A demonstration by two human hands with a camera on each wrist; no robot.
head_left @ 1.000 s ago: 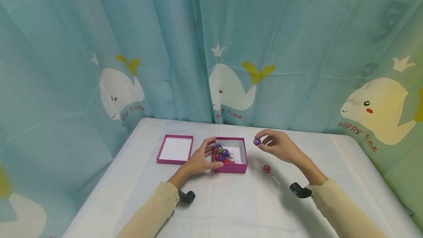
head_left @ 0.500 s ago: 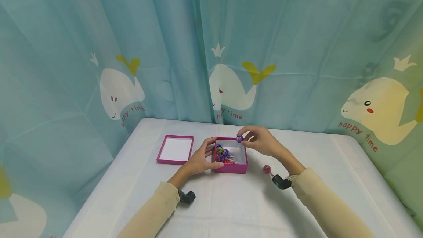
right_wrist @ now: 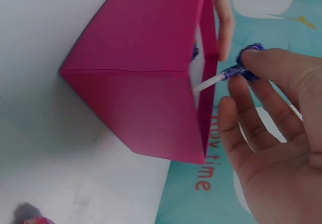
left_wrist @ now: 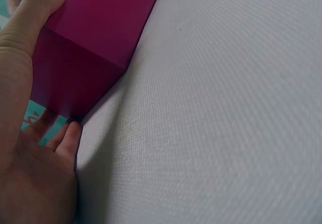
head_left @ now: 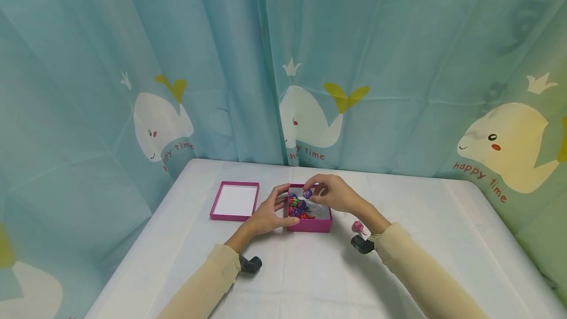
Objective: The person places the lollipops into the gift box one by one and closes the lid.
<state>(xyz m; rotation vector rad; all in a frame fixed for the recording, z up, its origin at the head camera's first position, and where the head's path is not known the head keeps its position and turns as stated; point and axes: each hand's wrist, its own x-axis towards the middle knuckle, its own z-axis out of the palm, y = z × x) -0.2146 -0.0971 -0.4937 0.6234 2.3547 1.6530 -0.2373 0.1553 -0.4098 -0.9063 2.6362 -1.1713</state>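
A magenta box (head_left: 309,226) with a white inside stands open on the table, several wrapped lollipops (head_left: 298,209) heaped in its left part. My left hand (head_left: 267,214) grips the box's left side, thumb on the front wall and fingers around the far side; the left wrist view shows the thumb (left_wrist: 35,12) against the magenta wall. Over the box, my right hand (head_left: 335,194) pinches a purple-wrapped lollipop (head_left: 307,194) by its head. In the right wrist view the white stick (right_wrist: 209,83) of that lollipop points into the box opening.
A pink lollipop (head_left: 358,227) lies on the white table (head_left: 283,270) right of the box, partly hidden by the right wrist camera (head_left: 362,244). The magenta-rimmed lid (head_left: 235,201) rests inside up on the left. A blue-green curtain (head_left: 239,112) hangs behind the table.
My right hand has moved left with the purple lollipop, from right of the box to over its opening. The left hand and the box have stayed in place.
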